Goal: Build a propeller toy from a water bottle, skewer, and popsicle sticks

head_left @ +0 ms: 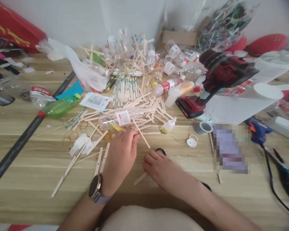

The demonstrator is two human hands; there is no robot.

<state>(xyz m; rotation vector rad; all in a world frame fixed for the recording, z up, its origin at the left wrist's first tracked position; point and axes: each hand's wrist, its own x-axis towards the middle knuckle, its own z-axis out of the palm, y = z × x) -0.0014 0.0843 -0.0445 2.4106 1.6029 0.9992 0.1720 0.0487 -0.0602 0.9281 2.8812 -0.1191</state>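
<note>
L hand (121,154), ctr, has fingers pinched narrow on a thin wooden stick (142,134), approx. mid-frame. R hand (157,165), lower ctr, is curled by the stick's low end, next to a black loop (161,150); can't tell if it grips anything. Clear bottle (104,122) above L hand: white label w/ red mark, txt too small. Pink-cap bottle (167,86), upper ctr-R: red label, white chars, illegible. Small squeeze bottle (168,126), R of ctr: yellow label, unreadable. Red item (16,27), upper L: yellow chars, blurred.
</note>
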